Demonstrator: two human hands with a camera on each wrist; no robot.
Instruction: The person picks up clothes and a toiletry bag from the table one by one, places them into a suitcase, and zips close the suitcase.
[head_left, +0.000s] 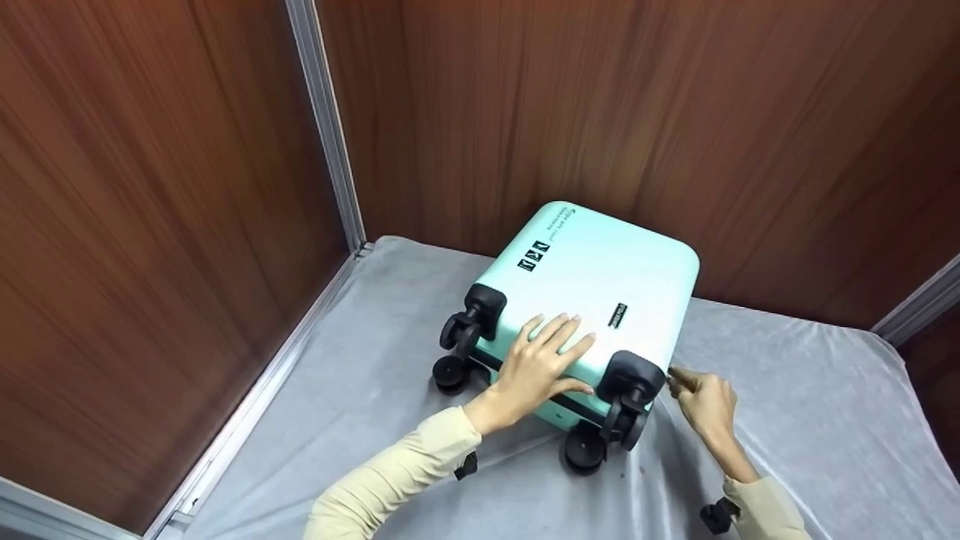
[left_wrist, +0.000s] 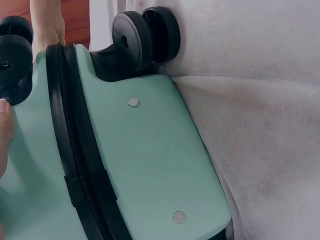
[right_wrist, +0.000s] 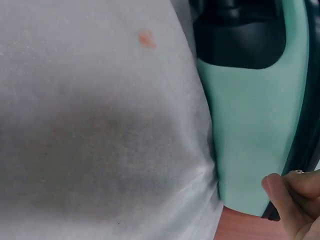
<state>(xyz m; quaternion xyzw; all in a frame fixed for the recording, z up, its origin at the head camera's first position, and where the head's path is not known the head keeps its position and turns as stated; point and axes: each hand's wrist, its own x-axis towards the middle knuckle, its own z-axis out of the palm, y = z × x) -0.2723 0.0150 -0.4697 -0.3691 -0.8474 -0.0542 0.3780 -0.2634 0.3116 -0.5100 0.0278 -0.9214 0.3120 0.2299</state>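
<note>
A mint-green hard-shell suitcase (head_left: 592, 277) lies flat on the grey cloth, its wheeled end facing me. My left hand (head_left: 529, 375) rests on the near edge of its upper shell with the fingers spread, the thumb pointing toward a black wheel corner (head_left: 632, 375). Along the suitcase's middle runs a black zipper (left_wrist: 75, 135), seen in the left wrist view. At the right side my right hand (head_left: 706, 405) has its fingers curled at this seam, thumb and forefinger pinching a zipper pull, mostly hidden; a small shiny bit (right_wrist: 299, 171) shows above the fingers.
Grey cloth (head_left: 360, 360) covers the surface beneath the suitcase. Wood-grain panels (head_left: 480, 112) stand behind and at the left, joined by a metal corner post (head_left: 326, 112). Black double wheels (head_left: 450, 373) stick out from the suitcase's near end.
</note>
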